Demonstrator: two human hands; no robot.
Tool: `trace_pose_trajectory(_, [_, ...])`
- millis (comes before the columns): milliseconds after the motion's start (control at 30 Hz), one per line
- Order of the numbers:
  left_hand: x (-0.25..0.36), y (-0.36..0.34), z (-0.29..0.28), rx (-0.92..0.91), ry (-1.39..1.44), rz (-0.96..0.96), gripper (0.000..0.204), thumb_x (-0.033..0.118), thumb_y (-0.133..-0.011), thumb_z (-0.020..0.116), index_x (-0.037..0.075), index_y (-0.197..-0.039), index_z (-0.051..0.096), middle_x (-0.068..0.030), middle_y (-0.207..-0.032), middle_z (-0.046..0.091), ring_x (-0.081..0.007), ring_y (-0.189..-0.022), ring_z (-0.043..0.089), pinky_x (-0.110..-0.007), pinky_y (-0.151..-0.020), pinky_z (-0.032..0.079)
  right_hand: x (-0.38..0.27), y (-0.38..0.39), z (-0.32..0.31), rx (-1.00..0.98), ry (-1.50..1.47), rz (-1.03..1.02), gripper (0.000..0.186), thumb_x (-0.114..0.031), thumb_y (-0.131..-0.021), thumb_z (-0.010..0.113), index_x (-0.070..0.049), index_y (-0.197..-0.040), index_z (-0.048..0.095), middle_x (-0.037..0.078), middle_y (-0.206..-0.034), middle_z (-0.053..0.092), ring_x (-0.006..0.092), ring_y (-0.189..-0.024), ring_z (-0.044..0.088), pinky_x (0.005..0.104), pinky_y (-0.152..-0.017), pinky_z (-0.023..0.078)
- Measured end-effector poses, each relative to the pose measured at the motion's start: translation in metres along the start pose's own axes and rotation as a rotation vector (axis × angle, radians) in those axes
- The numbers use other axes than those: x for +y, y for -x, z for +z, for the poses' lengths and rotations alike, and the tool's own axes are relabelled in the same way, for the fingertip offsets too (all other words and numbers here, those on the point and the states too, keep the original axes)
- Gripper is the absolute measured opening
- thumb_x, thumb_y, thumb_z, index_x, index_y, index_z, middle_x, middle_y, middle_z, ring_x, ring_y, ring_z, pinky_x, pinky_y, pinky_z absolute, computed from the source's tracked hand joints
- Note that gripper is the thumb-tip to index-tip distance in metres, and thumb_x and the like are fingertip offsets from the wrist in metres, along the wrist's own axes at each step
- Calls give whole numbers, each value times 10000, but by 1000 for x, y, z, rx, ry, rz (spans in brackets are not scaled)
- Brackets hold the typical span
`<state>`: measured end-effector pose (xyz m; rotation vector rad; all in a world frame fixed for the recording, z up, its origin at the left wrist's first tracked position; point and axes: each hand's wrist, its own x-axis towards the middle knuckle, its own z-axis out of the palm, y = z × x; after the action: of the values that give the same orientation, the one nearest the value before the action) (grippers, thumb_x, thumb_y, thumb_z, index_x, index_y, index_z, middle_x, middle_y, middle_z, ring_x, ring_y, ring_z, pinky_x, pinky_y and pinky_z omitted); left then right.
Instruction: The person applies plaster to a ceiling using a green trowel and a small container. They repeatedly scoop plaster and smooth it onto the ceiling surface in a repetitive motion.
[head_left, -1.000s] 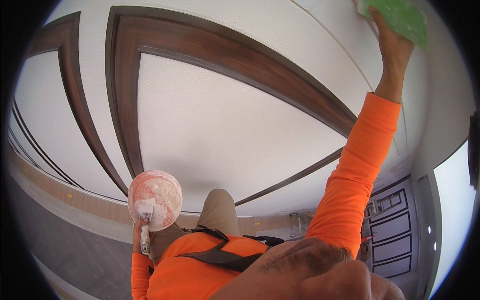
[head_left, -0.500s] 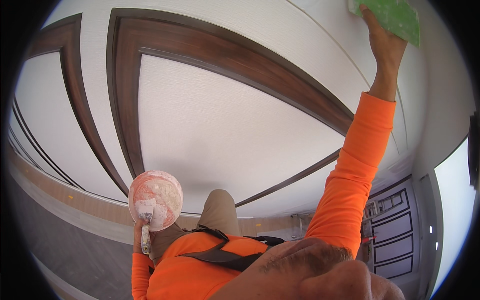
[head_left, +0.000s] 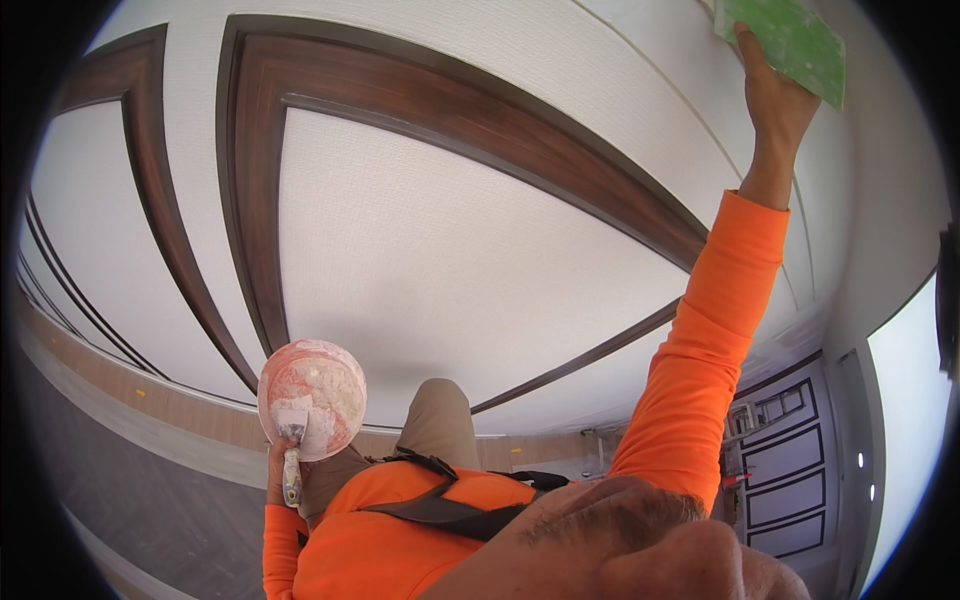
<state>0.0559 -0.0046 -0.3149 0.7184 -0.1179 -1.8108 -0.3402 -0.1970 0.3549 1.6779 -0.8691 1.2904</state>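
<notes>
At the left, the left hand (head_left: 274, 462) is closed at the near-left rim of the tub (head_left: 266, 400); most of its fingers are hidden, so how firmly it clasps cannot be told. The tub's mouth is turned to the camera and shows pale paste (head_left: 338, 400) inside. The knife (head_left: 292, 480) lies across that same rim, blade on the paste, its long axis running back toward the person so that the handle sticks out beside the left hand. Whether the fingers also pin it is unclear.

Between the hands lies the wall's white panel (head_left: 450, 250) with its brown frame (head_left: 255, 170).

At the far right, the right hand (head_left: 778, 105), on an outstretched arm, grips the green plate (head_left: 795, 50) by its near edge, thumb on the face, other fingers hidden. The plate lies beyond the grip, its long edge slanting down to the right; its contact with the wall cannot be told. Tub and plate are well apart, so the left hand is much nearer the paste.
</notes>
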Motion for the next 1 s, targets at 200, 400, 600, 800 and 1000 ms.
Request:
trace_pose_trajectory(200, [2,1,4,-13,-11,-6,579,188,-813,613,22,-1353,487,-140,-1139,660,-346,-919,720,-518,-731,647,-5,3,3,-62,-16,-64,348,-101,-837,761,-2,-1158,669,140,-1128,694,264,-1014,656,397,-901,520])
trace_pose_trajectory(400, [-2,-1,-7,13,-8,-5,567,209,-814,623,28,-1338,504,-126,-1126,667,-333,-872,721,-483,-730,638,-1,4,-1,-56,55,-187,327,-75,-831,751,-8,-1142,679,134,-1126,692,256,-1016,651,394,-912,513])
trace_pose_trajectory(600, [0,1,-2,-6,-50,-3,510,232,-816,624,28,-1276,539,-118,-1026,687,-304,-801,713,-448,-665,618,-1,13,4,-3,-93,-158,378,-81,-835,741,6,-1193,658,147,-1155,683,275,-1049,645,409,-937,502])
trace_pose_trajectory(800, [0,3,0,-38,-52,20,589,237,-819,624,58,-1364,491,-136,-1146,658,-341,-906,705,-502,-680,623,16,13,2,69,124,-258,351,-83,-842,740,3,-1174,667,138,-1148,685,260,-1061,644,401,-938,503])
trace_pose_trajectory(1000, [2,9,14,-25,-63,32,647,250,-820,628,62,-1418,468,-144,-1219,648,-358,-1003,704,-524,-731,643,-5,19,-5,-2,5,-188,300,-88,-855,725,-3,-1139,681,157,-1097,696,300,-1016,654,421,-910,510])
